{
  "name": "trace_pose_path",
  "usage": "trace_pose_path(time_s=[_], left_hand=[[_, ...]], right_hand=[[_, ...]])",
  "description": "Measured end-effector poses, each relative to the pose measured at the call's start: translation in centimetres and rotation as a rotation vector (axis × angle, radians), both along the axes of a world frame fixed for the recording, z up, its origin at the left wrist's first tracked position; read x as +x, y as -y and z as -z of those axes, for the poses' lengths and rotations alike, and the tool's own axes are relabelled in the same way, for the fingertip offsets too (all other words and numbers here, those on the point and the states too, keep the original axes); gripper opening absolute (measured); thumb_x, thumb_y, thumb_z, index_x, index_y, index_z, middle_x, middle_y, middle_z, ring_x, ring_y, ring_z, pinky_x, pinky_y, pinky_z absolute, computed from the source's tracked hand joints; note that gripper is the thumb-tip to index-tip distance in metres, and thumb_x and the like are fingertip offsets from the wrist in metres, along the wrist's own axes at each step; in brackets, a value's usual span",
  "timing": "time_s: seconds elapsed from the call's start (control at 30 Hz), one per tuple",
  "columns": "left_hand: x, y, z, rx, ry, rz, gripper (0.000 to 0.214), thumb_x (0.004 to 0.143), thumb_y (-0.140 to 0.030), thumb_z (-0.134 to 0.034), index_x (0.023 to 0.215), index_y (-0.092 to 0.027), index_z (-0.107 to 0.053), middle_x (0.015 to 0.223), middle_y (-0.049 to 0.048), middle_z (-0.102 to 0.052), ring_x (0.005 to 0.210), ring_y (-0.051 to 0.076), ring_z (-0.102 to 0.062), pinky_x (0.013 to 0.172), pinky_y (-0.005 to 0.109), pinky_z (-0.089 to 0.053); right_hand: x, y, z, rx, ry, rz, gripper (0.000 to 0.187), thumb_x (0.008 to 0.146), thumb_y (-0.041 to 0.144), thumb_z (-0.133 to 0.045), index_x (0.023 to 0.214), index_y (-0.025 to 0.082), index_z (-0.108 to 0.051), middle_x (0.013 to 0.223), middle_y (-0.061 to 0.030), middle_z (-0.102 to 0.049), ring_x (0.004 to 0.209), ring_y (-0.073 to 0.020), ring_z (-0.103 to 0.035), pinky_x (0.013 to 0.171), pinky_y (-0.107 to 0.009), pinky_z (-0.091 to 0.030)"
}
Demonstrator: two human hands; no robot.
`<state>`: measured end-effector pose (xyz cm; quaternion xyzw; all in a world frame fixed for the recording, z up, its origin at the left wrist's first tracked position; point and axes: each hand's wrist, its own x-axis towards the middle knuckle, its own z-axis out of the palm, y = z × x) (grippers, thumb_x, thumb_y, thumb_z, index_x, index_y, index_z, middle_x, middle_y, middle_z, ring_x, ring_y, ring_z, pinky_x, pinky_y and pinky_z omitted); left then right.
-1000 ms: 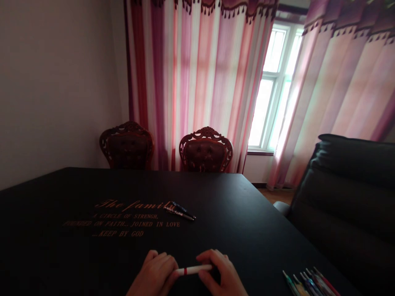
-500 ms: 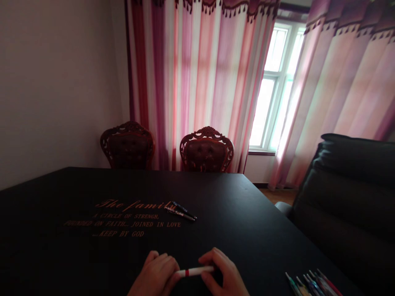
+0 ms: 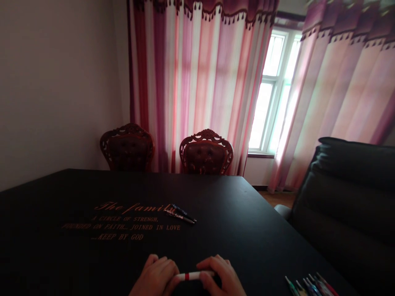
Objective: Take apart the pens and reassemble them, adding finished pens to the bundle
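A white pen with a red band (image 3: pixel 190 276) is held level between both my hands just above the near edge of the black table (image 3: pixel 234 222). My left hand (image 3: pixel 156 278) is closed round its left end. My right hand (image 3: pixel 219 276) is closed round its right end, fingers curled over the barrel. Two dark pens (image 3: pixel 180 214) lie side by side on the table farther out, beside the gold lettering (image 3: pixel 123 220). Only the knuckles and upper fingers of each hand show; the rest is cut off by the bottom of the view.
Several coloured pens (image 3: pixel 311 285) lie in a row at the table's near right corner. A dark padded chair (image 3: pixel 348 197) stands close on the right. Two carved red chairs (image 3: pixel 206 152) stand at the far edge before striped curtains and a window.
The view has tilted up slightly, so my hands and the pen sit lower in the frame. Both hands keep their hold on the pen.
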<state>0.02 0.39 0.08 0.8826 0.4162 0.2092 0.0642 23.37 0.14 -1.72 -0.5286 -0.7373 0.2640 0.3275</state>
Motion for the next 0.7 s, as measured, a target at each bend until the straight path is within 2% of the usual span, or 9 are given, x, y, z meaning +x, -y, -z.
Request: trace_pose_path(time_s=[0.07,0.17,0.27,0.37,0.53,0.7], left_hand=[[0.0,0.0,0.0,-0.010,-0.005,0.001,0.027,0.104,-0.036,-0.039,0.086,-0.023,-0.055,0.083,-0.0026,-0.067,0.073,0.015,-0.062,0.074,0.030,-0.040],[-0.1,0.2,0.0,-0.015,-0.007,-0.002,0.028,0.104,-0.036,-0.038,0.086,-0.023,-0.055,0.082,-0.0020,-0.066,0.073,0.016,-0.062,0.074,0.031,-0.039],[-0.3,0.2,0.1,-0.015,0.004,0.005,0.029,0.104,-0.035,-0.037,0.086,-0.023,-0.055,0.082,-0.0017,-0.066,0.074,0.016,-0.061,0.073,0.031,-0.039],[-0.3,0.2,0.2,-0.010,0.028,0.019,0.027,0.104,-0.035,-0.038,0.086,-0.024,-0.055,0.082,-0.0021,-0.066,0.073,0.015,-0.061,0.072,0.030,-0.038],[-0.2,0.3,-0.2,-0.034,0.112,-0.023,0.025,0.103,-0.035,-0.041,0.085,-0.025,-0.056,0.081,-0.0035,-0.066,0.072,0.015,-0.059,0.071,0.029,-0.039],[-0.8,0.0,-0.3,-0.092,0.206,-0.131,0.022,0.101,-0.038,-0.045,0.087,-0.027,-0.058,0.084,-0.0048,-0.067,0.076,0.016,-0.059,0.075,0.028,-0.041]], right_hand=[[0.0,0.0,-0.2,-0.031,0.030,-0.016,0.016,0.086,0.035,-0.060,0.091,0.026,-0.072,0.089,-0.0025,-0.073,0.092,-0.0232,-0.065,0.096,-0.040,-0.039],[-0.2,0.1,-0.7,-0.038,0.033,-0.011,0.020,0.087,0.035,-0.059,0.099,0.025,-0.071,0.096,-0.0045,-0.072,0.099,-0.0254,-0.063,0.101,-0.044,-0.035],[-0.3,0.2,-1.1,-0.051,0.050,-0.013,0.025,0.092,0.038,-0.052,0.091,0.023,-0.072,0.087,-0.0048,-0.071,0.091,-0.0248,-0.064,0.095,-0.044,-0.037],[-0.2,0.3,-1.0,-0.028,0.030,-0.012,0.018,0.088,0.033,-0.056,0.085,0.021,-0.070,0.088,-0.0042,-0.070,0.091,-0.0241,-0.063,0.095,-0.043,-0.037],[0.2,0.1,-0.8,0.029,-0.115,0.017,0.013,0.083,0.032,-0.060,0.085,0.020,-0.066,0.088,-0.0037,-0.068,0.087,-0.0221,-0.061,0.083,-0.034,-0.044],[0.7,-0.1,-1.7,-0.048,-0.242,0.031,0.022,0.086,0.039,-0.056,0.086,0.019,-0.065,0.083,-0.0020,-0.066,0.080,-0.0196,-0.060,0.074,-0.029,-0.045]])
